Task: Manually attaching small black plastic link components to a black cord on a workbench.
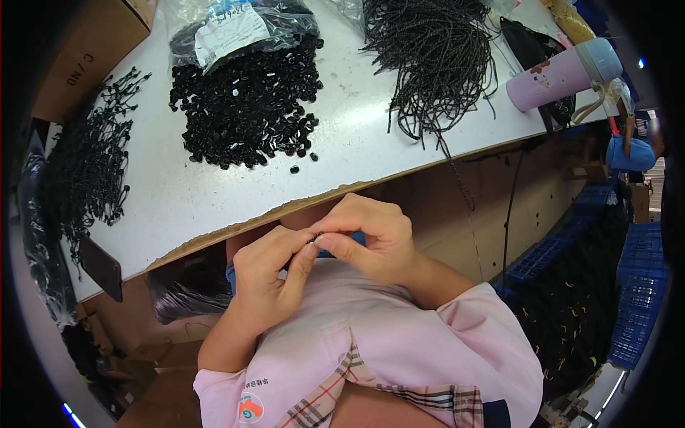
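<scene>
My left hand (275, 267) and my right hand (374, 239) meet in front of my body, just off the table's front edge. Both are closed in a pinch, fingertips almost touching. Between them shows a small black piece (315, 237), mostly covered by the fingers, so its kind cannot be made out. Beyond my hands on the table lies a heap of small shiny black plastic pieces (246, 114), spilling from a clear plastic bag (242, 36). A bundle of black braided cords (435, 64) lies to the right, a few strands hanging over the edge.
The white table (342, 157) has a chipped front edge. Knotted black cords with small end pieces (96, 157) lie at left, near a dark phone (100, 267) and a cardboard box (93, 57). A lilac bottle (564, 75) lies at right. Blue crates (635, 292) stand lower right; a person (631, 150) is beyond.
</scene>
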### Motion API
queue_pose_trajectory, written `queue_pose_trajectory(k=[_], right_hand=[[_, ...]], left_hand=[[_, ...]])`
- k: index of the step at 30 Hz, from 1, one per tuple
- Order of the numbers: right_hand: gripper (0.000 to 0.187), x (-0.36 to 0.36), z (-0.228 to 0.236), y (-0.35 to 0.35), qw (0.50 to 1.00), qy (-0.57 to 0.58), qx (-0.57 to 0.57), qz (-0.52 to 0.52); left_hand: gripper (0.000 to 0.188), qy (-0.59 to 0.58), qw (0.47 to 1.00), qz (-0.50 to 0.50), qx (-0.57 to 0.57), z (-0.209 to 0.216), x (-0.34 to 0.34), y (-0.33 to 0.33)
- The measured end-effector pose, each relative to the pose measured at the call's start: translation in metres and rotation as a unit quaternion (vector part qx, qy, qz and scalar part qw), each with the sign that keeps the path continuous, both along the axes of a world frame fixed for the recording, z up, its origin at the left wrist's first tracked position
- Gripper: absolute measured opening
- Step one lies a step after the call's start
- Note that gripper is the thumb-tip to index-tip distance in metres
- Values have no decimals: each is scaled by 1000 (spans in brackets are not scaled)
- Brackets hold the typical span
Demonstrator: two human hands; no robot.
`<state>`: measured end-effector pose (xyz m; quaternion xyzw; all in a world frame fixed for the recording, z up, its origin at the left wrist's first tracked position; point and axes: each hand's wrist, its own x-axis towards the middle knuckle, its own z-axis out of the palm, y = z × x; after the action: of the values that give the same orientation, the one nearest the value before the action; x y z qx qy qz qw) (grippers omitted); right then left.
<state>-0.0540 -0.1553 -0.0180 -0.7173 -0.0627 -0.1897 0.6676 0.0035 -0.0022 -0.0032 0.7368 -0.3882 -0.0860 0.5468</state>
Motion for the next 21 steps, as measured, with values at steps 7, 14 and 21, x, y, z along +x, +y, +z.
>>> queue_pose_trajectory(k=[7,14,21], right_hand=[[4,-7,2,-12,906,141,393,65],[13,-2,6,-4,967,-167,-191,-40],[19,-5,5,7,922,-261,-275,-72]], left_hand=[[9,109,949,-289,63,-1,18,15],[41,381,915,-117,68,-21,9,11],[27,686,704,-107,-153,-4,9,4]])
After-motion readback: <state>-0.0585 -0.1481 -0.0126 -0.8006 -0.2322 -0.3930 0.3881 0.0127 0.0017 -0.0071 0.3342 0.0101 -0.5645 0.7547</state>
